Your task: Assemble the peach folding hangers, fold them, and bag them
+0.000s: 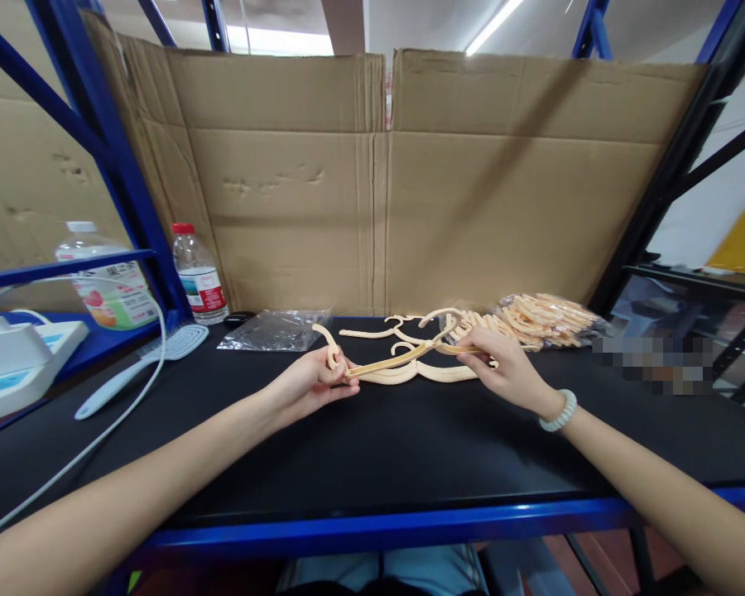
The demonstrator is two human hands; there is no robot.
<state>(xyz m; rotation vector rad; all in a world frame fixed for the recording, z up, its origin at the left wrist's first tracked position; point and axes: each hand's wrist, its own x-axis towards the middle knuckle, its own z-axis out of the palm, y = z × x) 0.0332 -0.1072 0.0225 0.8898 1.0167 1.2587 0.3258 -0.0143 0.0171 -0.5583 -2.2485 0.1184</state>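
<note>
My left hand [321,379] is closed around the left end of a beige plastic clothes hanger [394,361], and my right hand [502,366] grips its other arm. The hanger is held slightly above the table, its hook turned up. A curved beige hook piece [324,335] also sticks up from my left fingers; whether it is a separate part I cannot tell. Just behind and below the held hanger, more beige hangers [372,334] lie flat on the black tabletop [385,455].
A clear bag of beige hangers [552,319] lies at the back right. Back left are a flat plastic bag [273,329], a red-capped bottle [199,281] and a hairbrush [142,364]. A white cable [121,410] crosses the left side, from a power strip [21,368]. Cardboard [298,199] walls the rear.
</note>
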